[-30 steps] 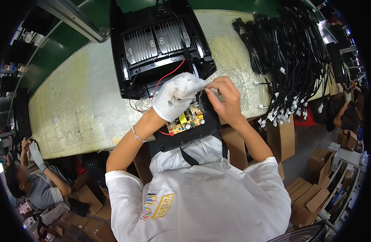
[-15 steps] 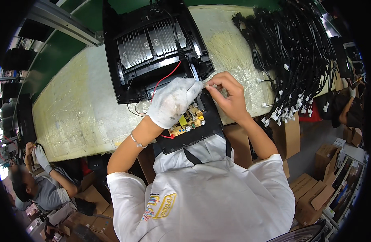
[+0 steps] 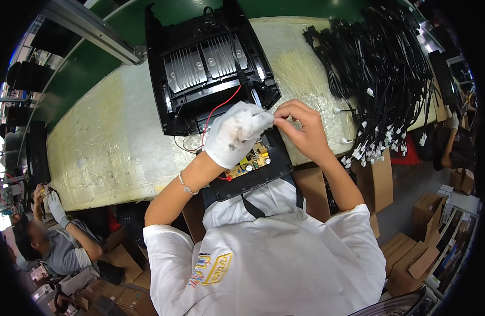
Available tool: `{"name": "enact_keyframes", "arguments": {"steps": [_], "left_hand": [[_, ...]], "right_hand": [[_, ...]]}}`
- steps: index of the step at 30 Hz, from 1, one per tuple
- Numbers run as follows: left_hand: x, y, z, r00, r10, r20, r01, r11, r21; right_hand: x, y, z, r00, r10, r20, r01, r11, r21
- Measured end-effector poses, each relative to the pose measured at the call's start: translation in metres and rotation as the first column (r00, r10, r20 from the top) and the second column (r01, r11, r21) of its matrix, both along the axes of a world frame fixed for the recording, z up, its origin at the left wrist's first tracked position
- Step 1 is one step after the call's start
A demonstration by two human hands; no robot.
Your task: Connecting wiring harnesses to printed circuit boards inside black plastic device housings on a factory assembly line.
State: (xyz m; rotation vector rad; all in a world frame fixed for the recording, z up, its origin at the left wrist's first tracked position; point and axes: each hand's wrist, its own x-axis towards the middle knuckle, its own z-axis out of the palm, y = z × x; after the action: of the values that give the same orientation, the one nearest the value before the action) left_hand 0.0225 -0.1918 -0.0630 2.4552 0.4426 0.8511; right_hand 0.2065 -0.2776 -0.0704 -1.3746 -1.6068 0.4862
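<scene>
We pinch with gloved left hand (image 3: 235, 132), bare right hand (image 3: 304, 128) — on what, cannot tell; tug could snag red wire (image 3: 220, 107).

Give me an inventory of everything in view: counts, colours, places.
Table: one, pale yellow, centre
Housing: one, black, upper centre
Heat sinks: two, silver, in housing
Wire: at least one, red, below heat sinks
Panel: one, black, table's near edge
Circuit board: one, tan, on panel
Cables: many, black, table's right
Post: one, grey, upper left
Cartons: several, brown, below table
Co-workers: at least two, grey or dark clothing, both sides
Shirt: one, white, bottom
Left hand: one, white-gloved, above circuit board
Right hand: one, bare, beside left hand
</scene>
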Motion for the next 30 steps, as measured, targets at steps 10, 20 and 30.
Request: {"name": "enact_keyframes", "arguments": {"steps": [10,20,30], "left_hand": [[0.007,0.002,-0.012,0.975,0.221,0.020,-0.221,0.974,-0.042],[0.021,0.008,0.000,0.925,0.272,-0.264,-0.379,0.636,-0.672],[0.013,0.013,-0.007,0.950,0.255,-0.178,-0.307,0.672,-0.674]], "right_hand": [[0.014,-0.009,0.000,0.995,-0.084,0.050,0.083,0.996,0.012],[0.006,0.011,-0.002,0.943,0.093,0.321,-0.071,0.994,-0.078],[0.015,0.020,0.010,0.765,0.233,0.601,-0.266,0.963,-0.034]]}}
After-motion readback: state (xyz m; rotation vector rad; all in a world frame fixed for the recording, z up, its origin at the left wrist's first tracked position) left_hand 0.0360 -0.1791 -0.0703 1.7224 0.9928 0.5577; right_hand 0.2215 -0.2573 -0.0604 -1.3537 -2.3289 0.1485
